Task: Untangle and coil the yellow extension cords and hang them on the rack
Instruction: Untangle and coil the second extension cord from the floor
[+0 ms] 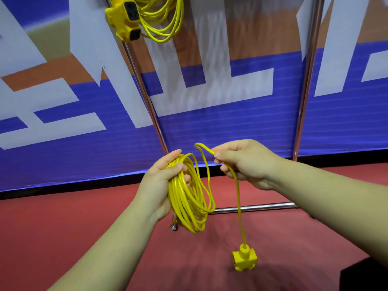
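Nearest, a yellow socket block (244,257) hangs above the red floor (84,227) on the free cord tail (238,196). Right hand (245,162) pinches that tail between thumb and fingers. Left hand (163,181) is closed around a coiled yellow cord (189,198). Behind stands the chrome rack (302,101); a second coil (163,19) with its socket block hangs at top, against the blue banner (231,131).

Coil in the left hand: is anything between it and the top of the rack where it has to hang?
Nothing visible blocks the way. The coil hangs in the left hand; above it are only the rack's upright poles. Another coiled cord already hangs top left. The right hand holds the tail with its dangling socket block.
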`<state>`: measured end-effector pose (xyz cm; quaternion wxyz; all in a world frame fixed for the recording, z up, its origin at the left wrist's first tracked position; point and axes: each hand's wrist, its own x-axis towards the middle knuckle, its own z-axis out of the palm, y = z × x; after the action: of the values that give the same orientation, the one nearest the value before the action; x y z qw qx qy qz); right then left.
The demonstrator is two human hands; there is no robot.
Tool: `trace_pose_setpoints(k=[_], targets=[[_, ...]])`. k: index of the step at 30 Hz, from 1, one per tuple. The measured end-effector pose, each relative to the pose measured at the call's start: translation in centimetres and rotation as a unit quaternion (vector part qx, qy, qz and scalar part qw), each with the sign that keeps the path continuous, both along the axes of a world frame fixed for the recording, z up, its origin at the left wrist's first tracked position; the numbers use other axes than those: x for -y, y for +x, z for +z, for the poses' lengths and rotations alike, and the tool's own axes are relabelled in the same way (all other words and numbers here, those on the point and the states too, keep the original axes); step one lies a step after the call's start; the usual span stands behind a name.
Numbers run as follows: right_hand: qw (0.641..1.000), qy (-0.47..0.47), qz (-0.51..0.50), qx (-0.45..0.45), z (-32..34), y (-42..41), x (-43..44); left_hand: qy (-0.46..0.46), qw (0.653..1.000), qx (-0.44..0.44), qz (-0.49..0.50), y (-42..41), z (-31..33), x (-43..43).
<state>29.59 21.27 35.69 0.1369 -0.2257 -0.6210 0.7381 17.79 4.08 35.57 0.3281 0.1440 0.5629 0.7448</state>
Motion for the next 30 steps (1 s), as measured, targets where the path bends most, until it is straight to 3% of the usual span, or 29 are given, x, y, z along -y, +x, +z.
trace_pose_setpoints(k=[6,15,20,23,30], targets=[[0.987,0.152,0.037,-0.019,0.2,0.0,1.0,0.025,0.999,0.029,-0.014,1.6,-0.1,-1.3],[0.914,0.399,0.072,-0.012,0.3,0.5,2.2,0.041,0.998,0.040,0.035,2.4,-0.1,-2.6],[0.952,0.285,0.095,-0.063,-0.7,0.7,2.6,0.064,0.996,0.009,0.067,1.9,1.2,-2.8],[0.950,0.262,0.155,-0.067,-2.2,1.2,2.5,0.098,0.992,0.001,0.083,1.1,2.1,-2.4],[0.928,0.241,0.276,0.067,-9.9,1.6,1.2,0.130,0.989,0.000,0.075,-0.9,3.1,-0.4]])
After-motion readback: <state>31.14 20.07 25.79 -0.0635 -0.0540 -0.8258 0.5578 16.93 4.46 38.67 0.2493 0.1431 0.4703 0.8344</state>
